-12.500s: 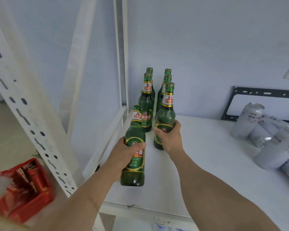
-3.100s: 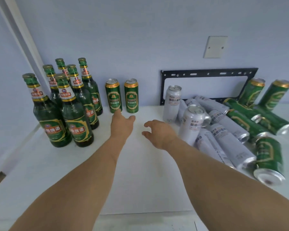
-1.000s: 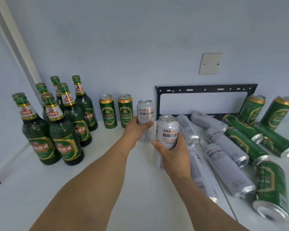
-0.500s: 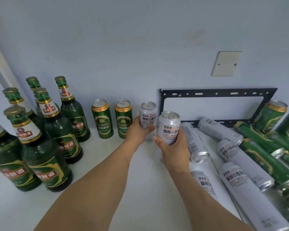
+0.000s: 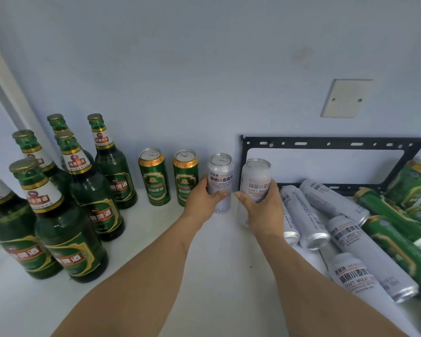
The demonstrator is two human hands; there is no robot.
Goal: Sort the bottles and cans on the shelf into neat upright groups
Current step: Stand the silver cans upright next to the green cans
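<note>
Several green beer bottles (image 5: 95,203) stand upright at the left of the white shelf (image 5: 204,276). Two green cans (image 5: 154,181) stand upright next to them by the back wall. My left hand (image 5: 201,203) grips an upright white can (image 5: 220,176) just right of the green cans. My right hand (image 5: 263,207) grips a second upright white can (image 5: 255,181) beside the first. Several white cans (image 5: 345,239) and green cans (image 5: 396,227) lie on their sides at the right.
A black metal bracket (image 5: 326,144) leans on the blue wall behind the lying cans. A blank wall plate (image 5: 345,98) sits above it. A white shelf post (image 5: 7,93) rises at the far left.
Both hands have carried the two white cans back toward the wall, next to the green cans. The view has shifted closer and slightly right.
</note>
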